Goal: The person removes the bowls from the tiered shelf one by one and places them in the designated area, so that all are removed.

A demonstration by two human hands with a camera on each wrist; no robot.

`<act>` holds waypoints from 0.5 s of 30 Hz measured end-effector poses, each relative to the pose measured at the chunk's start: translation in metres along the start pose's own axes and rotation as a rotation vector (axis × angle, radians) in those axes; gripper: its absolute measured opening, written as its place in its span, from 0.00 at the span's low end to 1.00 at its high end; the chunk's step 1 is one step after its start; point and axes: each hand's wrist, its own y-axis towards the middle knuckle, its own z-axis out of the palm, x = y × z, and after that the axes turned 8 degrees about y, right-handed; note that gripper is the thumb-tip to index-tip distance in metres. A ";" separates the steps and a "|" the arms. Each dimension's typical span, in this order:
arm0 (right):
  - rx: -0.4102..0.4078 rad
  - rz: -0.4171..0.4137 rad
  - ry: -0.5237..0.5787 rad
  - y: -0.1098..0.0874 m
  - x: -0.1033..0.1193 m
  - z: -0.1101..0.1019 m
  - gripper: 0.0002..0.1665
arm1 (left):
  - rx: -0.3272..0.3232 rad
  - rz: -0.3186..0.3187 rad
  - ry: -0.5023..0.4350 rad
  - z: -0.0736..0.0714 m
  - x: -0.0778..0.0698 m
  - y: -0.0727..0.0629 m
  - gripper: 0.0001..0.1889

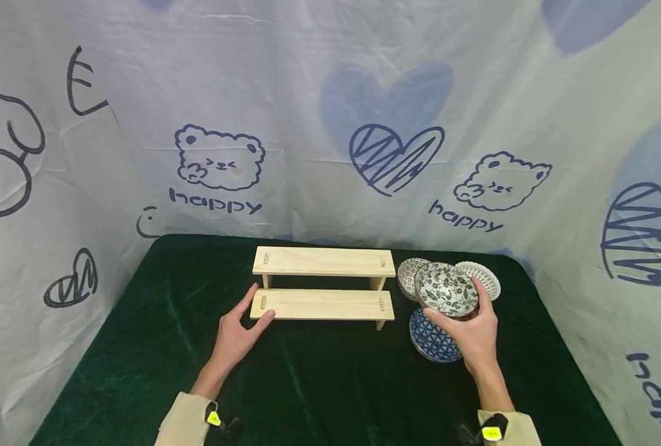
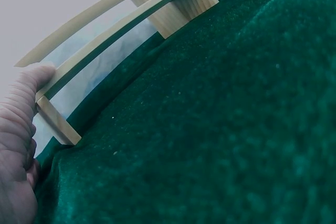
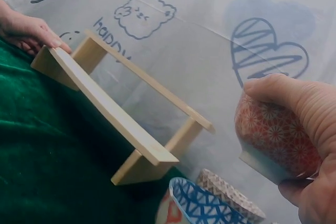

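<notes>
My right hand (image 1: 477,341) grips a small bowl (image 1: 446,289), thumb on the near side and fingers around the right. Dark leaf patterns cover its white inside; in the right wrist view its outside is red with white flowers, and it is held off the cloth. Beneath and in front of it sits a blue-patterned bowl (image 1: 433,341). A two-step wooden rack (image 1: 324,305) stands left of the bowls. My left hand (image 1: 234,341) holds the left end of its lower step between thumb and fingers. In the left wrist view the thumb (image 2: 39,74) lies against that board.
Behind the held bowl are a grey-patterned bowl (image 1: 407,277) and a white ribbed-looking bowl (image 1: 489,284), both partly hidden. Dark green cloth (image 1: 330,384) covers the table. A pale curtain (image 1: 302,93) printed with hearts and bears hangs behind and at both sides.
</notes>
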 end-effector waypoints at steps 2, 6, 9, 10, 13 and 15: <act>-0.012 0.004 0.010 -0.002 -0.001 -0.004 0.68 | 0.001 -0.002 0.003 -0.001 0.000 0.000 0.42; -0.044 0.023 0.036 -0.004 -0.005 -0.012 0.68 | 0.005 0.001 0.005 -0.001 0.001 0.000 0.42; -0.066 0.040 0.045 -0.005 -0.007 -0.018 0.68 | 0.001 0.004 0.002 -0.001 0.000 -0.001 0.42; -0.073 0.046 0.044 -0.006 -0.008 -0.021 0.68 | -0.001 0.007 0.003 -0.001 0.000 0.000 0.42; -0.094 0.052 0.048 -0.007 -0.012 -0.027 0.68 | -0.002 0.008 -0.001 -0.001 0.000 0.000 0.42; -0.113 0.052 0.071 -0.007 -0.015 -0.031 0.68 | -0.003 0.009 -0.004 -0.001 0.000 -0.001 0.42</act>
